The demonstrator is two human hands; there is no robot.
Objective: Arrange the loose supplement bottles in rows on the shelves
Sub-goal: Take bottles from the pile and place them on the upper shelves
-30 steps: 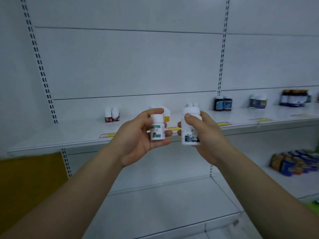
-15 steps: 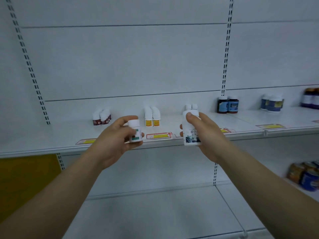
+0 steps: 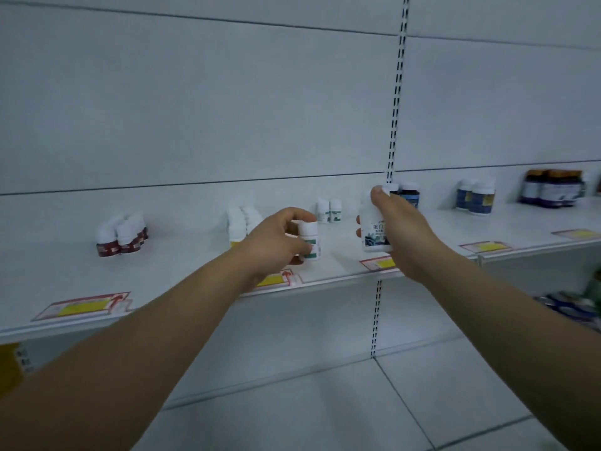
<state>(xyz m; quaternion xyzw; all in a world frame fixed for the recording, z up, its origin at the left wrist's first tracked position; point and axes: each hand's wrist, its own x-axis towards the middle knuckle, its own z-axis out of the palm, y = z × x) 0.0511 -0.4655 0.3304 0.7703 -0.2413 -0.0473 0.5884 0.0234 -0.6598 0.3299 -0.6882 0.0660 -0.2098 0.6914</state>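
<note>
Green-label bottle; white bottle, "蛋白"

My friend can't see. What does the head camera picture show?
The left hand holds a small white green-labelled bottle and the right hand a taller white dark-labelled bottle, both at a white metal shelf with other bottles behind.

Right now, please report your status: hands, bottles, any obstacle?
Left hand grips small green-label bottle at shelf front. Right hand grips taller white bottle. Green-label pair stands behind, apart; nothing between.
</note>
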